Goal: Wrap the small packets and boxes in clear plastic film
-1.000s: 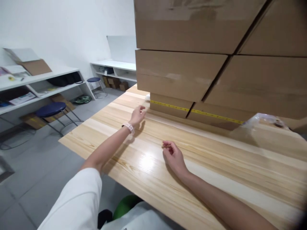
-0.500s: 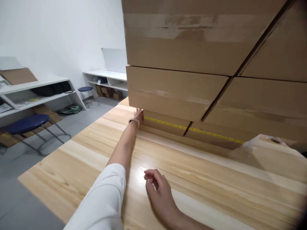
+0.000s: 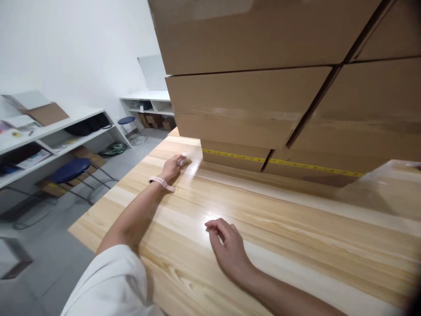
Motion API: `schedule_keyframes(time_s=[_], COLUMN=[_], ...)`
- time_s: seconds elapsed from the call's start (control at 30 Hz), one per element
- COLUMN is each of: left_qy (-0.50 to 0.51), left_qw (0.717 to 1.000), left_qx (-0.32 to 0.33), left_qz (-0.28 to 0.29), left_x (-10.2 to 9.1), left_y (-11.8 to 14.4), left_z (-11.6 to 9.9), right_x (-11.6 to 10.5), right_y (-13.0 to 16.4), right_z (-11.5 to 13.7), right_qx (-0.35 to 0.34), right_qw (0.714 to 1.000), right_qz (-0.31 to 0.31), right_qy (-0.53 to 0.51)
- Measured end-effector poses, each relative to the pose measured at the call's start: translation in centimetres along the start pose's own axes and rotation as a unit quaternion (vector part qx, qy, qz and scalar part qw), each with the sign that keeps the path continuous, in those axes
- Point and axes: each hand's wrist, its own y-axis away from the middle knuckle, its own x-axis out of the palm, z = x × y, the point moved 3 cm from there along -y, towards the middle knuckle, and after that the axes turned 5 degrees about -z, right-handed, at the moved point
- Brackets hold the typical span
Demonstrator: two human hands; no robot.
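Cartons (image 3: 250,101) were stacked on the surface (image 3: 296,228); just beside them the left hand (image 3: 173,166) clasped a small white object (image 3: 183,161), while the right hand (image 3: 228,248) rested empty, fingers loosely curled.

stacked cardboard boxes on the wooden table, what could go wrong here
The tall stacked brown cardboard boxes overhang the lowest box with the yellow tape line, so they might tip forward. The left hand, closed on a small white object, lies right under that overhang and could get caught.

My left hand (image 3: 173,166) closes on a small white object (image 3: 183,161) near stacked cardboard boxes (image 3: 250,105); my right hand (image 3: 228,250) rests on the wooden table (image 3: 296,228).
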Motion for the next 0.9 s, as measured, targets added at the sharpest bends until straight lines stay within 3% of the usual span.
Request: schedule_keyframes(time_s=[0.1, 0.17, 0.27, 0.33, 0.47, 0.53, 0.57, 0.63, 0.7, 0.83, 0.9], left_qy=[0.034, 0.112, 0.352, 0.434, 0.447, 0.405, 0.377, 0.319, 0.293, 0.308, 0.297], left_qw=[0.999, 0.993, 0.93, 0.889, 0.869, 0.886, 0.903, 0.938, 0.947, 0.908, 0.904], left_qx=[0.006, -0.007, -0.09, -0.118, -0.099, -0.073, -0.05, 0.009, 0.075, 0.195, 0.224], left_qz=[0.016, 0.036, 0.059, 0.087, 0.19, 0.213, 0.198, 0.138, 0.109, 0.209, 0.211], left_x=[-2.5, -3.3, -2.6, -1.0, 3.3, 5.0, 5.5, 6.0, 6.1, 6.3, 6.2], left_y=[6.8, 11.0, 15.7, 17.8, 19.8, 20.0, 19.9, 19.9, 20.3, 22.4, 23.1], left_z=[-0.7, -2.3, -6.0, -9.0, -14.6, -16.5, -17.3, -18.6, -19.8, -21.8, -22.2], right_x=[0.2, 0.2, -0.5, -1.5, -5.0, -7.2, -8.3, -10.3, -11.6, -12.7, -12.6], right_y=[-0.2, -0.6, -1.7, -2.2, -0.9, 0.8, 1.6, 3.0, 3.7, 3.6, 3.4], right_z=[-0.4, -0.6, -1.0, -1.3, -2.4, -3.0, -3.3, -3.9, -4.3, -4.6, -4.3], right_qx=[0.008, 0.032, 0.075, 0.108, 0.156, 0.164, 0.164, 0.158, 0.163, 0.183, 0.183], right_qw=[0.999, 0.994, 0.974, 0.949, 0.9, 0.899, 0.901, 0.901, 0.895, 0.874, 0.875], right_qz=[-0.023, -0.051, -0.101, -0.099, -0.034, -0.033, -0.044, -0.083, -0.121, -0.151, -0.15], right_qy=[-0.043, -0.089, -0.187, -0.281, -0.406, -0.404, -0.399, -0.394, -0.397, -0.423, -0.422])
